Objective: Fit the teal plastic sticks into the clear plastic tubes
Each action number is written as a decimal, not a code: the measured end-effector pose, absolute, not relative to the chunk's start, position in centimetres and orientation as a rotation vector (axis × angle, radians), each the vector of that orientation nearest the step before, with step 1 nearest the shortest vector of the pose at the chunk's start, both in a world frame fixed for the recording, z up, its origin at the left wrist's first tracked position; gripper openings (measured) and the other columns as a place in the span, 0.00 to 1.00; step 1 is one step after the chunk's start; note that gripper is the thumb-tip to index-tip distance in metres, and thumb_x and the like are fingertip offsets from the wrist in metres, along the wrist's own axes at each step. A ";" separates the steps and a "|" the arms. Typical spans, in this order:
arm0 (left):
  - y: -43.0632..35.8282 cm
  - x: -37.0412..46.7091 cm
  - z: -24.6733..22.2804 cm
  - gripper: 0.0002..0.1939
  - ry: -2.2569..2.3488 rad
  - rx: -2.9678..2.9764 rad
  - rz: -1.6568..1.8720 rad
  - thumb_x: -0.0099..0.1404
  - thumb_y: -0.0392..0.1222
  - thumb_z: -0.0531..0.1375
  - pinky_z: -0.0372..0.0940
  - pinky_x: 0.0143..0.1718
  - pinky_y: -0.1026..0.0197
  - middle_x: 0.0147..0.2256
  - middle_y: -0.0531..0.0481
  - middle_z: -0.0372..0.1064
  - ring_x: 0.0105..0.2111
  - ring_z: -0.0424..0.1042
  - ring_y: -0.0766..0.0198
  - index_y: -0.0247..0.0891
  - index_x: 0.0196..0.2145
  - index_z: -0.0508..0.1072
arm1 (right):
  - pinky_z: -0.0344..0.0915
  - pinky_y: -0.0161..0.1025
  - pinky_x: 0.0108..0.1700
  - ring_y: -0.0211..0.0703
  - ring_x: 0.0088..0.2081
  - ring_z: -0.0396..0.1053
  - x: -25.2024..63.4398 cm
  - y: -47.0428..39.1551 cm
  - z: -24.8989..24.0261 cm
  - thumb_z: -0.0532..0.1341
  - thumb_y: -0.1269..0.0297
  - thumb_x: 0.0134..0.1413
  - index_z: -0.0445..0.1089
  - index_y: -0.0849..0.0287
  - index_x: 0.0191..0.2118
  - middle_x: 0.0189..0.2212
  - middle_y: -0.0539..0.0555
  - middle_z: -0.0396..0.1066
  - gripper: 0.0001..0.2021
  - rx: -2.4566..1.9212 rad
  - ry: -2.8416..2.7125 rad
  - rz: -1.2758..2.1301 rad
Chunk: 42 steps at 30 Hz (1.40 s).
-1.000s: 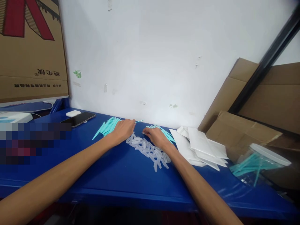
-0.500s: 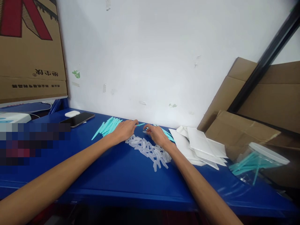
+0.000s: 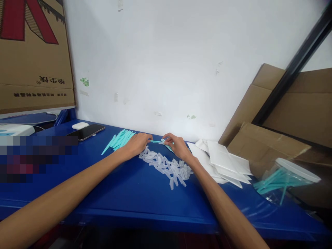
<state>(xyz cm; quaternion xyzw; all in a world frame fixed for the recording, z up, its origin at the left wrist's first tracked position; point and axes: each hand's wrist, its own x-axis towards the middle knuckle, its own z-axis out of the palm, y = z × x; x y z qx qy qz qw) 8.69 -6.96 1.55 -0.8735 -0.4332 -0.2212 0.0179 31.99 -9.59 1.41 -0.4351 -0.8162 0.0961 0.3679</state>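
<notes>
Between my two hands lies a thin teal stick [image 3: 155, 141]. My left hand [image 3: 140, 142] pinches its left end. At the stick's right end, my right hand [image 3: 175, 144] has its fingers closed on a small translucent cap [image 3: 162, 143]. To the left of my left hand is a pile of teal sticks [image 3: 121, 139]. Translucent caps [image 3: 166, 165] are spread in a loose heap in front of both hands. More teal sticks lie partly hidden behind my right hand.
White packets [image 3: 223, 160] are stacked right of my right hand. Farther right, a clear tub [image 3: 285, 181] with a white lid holds teal sticks. A phone [image 3: 86, 132] and white case [image 3: 80, 126] lie at the back left. Cardboard [image 3: 264, 141] leans at the right.
My right hand has lifted a little and closed its fingers on the cap. The cap and the teal stick now meet; before, a gap lay between them.
</notes>
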 end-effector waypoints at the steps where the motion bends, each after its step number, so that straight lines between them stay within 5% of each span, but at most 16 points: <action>1: -7.0 8.7 1.6 0.15 -1.337 -2.716 -0.687 0.66 0.37 0.49 0.58 0.29 0.61 0.32 0.44 0.75 0.30 0.73 0.56 0.40 0.41 0.76 | 0.65 0.40 0.43 0.43 0.39 0.73 32.0 -9.6 1.4 0.56 0.66 0.60 0.69 0.51 0.45 0.33 0.50 0.75 0.10 -1.107 -2.093 0.255; 13: -8.0 9.1 1.9 0.18 -1.194 -2.873 -0.775 0.70 0.42 0.47 0.61 0.34 0.62 0.41 0.43 0.75 0.34 0.73 0.60 0.42 0.51 0.71 | 0.67 0.41 0.44 0.43 0.38 0.74 31.1 -9.1 0.9 0.61 0.58 0.55 0.72 0.55 0.40 0.34 0.52 0.76 0.09 -0.960 -1.889 0.497; 20: -9.3 9.8 2.4 0.20 -1.183 -2.743 -0.879 0.69 0.56 0.50 0.60 0.32 0.62 0.38 0.48 0.76 0.37 0.74 0.56 0.45 0.50 0.71 | 0.69 0.38 0.39 0.43 0.35 0.74 30.4 -8.9 0.9 0.66 0.54 0.50 0.71 0.57 0.40 0.32 0.53 0.75 0.15 -0.891 -1.725 0.701; 33: -9.5 10.2 2.7 0.12 -1.235 -2.640 -0.941 0.67 0.45 0.52 0.58 0.30 0.62 0.35 0.48 0.76 0.32 0.73 0.57 0.42 0.44 0.71 | 0.69 0.41 0.40 0.44 0.33 0.74 29.5 -9.4 0.9 0.62 0.49 0.55 0.74 0.59 0.40 0.33 0.56 0.76 0.18 -0.915 -1.753 0.763; 42: -9.5 10.1 3.1 0.19 -1.140 -2.844 -1.126 0.71 0.46 0.46 0.62 0.30 0.62 0.34 0.47 0.74 0.29 0.71 0.62 0.39 0.55 0.65 | 0.68 0.40 0.43 0.44 0.35 0.75 29.8 -9.3 1.7 0.62 0.44 0.51 0.71 0.59 0.37 0.34 0.55 0.76 0.20 -0.912 -1.617 0.773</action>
